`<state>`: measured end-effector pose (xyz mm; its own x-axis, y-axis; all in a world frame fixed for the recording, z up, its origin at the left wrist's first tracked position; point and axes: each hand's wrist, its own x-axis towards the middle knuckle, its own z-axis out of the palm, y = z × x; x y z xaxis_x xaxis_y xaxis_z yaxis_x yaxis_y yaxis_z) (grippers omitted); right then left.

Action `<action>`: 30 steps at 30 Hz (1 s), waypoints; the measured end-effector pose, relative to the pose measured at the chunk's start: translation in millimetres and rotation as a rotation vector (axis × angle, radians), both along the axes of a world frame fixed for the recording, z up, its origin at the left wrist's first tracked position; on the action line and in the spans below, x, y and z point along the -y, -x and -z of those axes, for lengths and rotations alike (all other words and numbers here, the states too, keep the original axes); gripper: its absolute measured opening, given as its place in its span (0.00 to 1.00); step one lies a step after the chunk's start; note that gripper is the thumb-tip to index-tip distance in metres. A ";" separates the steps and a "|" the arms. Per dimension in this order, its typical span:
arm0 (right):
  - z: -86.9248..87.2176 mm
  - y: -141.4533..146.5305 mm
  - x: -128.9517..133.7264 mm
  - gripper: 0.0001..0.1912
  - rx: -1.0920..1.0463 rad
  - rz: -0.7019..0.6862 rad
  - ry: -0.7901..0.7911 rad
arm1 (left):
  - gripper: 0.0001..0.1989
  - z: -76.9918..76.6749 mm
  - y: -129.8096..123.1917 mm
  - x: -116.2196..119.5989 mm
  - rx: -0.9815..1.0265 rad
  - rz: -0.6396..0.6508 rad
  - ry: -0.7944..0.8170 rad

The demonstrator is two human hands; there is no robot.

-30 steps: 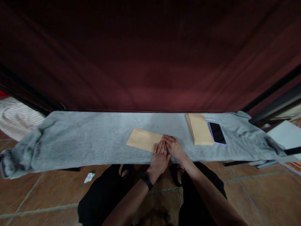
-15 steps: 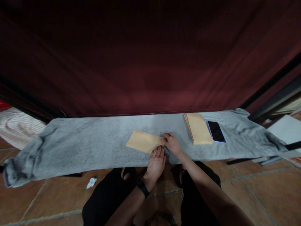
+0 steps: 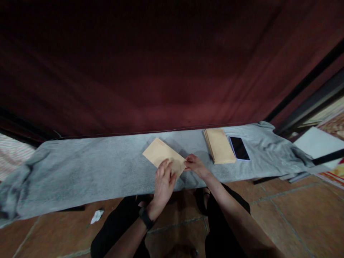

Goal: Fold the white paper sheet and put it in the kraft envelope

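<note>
A tan paper envelope [image 3: 154,151] with small red printing at its far end lies at a slant on the grey cloth. My right hand [image 3: 195,165] pinches its right-hand corner between thumb and fingers. Over the near part of the envelope is my left hand [image 3: 163,181], its fingers stretched out and a little apart; whether they press on the paper is hard to tell. A dark band [image 3: 146,218] circles my left wrist.
To the right lies a stack of tan envelopes [image 3: 220,146], with a phone [image 3: 240,148] in a pale purple case beside it. The grey cloth [image 3: 88,168] covers a narrow bench against a dark red surface [image 3: 161,89]. Crumpled white paper [image 3: 97,216] is on the tiled floor.
The envelope has turned, its far end swinging away from me and its near corner towards me. My left hand has moved left along it, while my right hand still pinches the corner.
</note>
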<state>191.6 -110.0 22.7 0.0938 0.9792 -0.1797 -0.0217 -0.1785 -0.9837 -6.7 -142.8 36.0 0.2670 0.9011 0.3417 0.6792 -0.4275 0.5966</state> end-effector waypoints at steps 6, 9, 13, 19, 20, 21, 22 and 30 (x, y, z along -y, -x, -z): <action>-10.3 -19.3 21.1 0.23 -0.180 0.161 -0.036 | 0.26 0.2 -9.3 -14.1 0.903 -0.210 0.736; -4.2 -18.0 31.6 0.26 -0.300 0.240 -0.019 | 0.25 -0.6 -25.1 -8.0 1.078 -0.088 0.994; -0.6 -25.0 38.4 0.27 -0.318 0.296 -0.019 | 0.23 -0.2 -45.0 -1.7 1.094 -0.057 0.998; -8.9 -53.0 37.0 0.26 -0.268 0.353 -0.082 | 0.23 1.0 -68.4 -16.1 1.072 -0.044 0.915; -10.4 -58.4 36.0 0.27 -0.255 0.373 -0.095 | 0.23 -0.1 -74.1 -19.4 1.063 -0.037 0.904; -11.8 -64.4 35.0 0.26 -0.238 0.399 -0.109 | 0.24 -1.7 -81.1 -22.6 1.054 -0.024 0.895; -13.1 -71.2 34.0 0.26 -0.217 0.428 -0.126 | 0.23 -3.8 -89.3 -25.5 1.047 -0.004 0.886; -11.8 -145.5 35.5 0.23 -0.004 0.682 -0.206 | 0.15 -17.6 -179.9 -44.4 0.970 0.087 0.859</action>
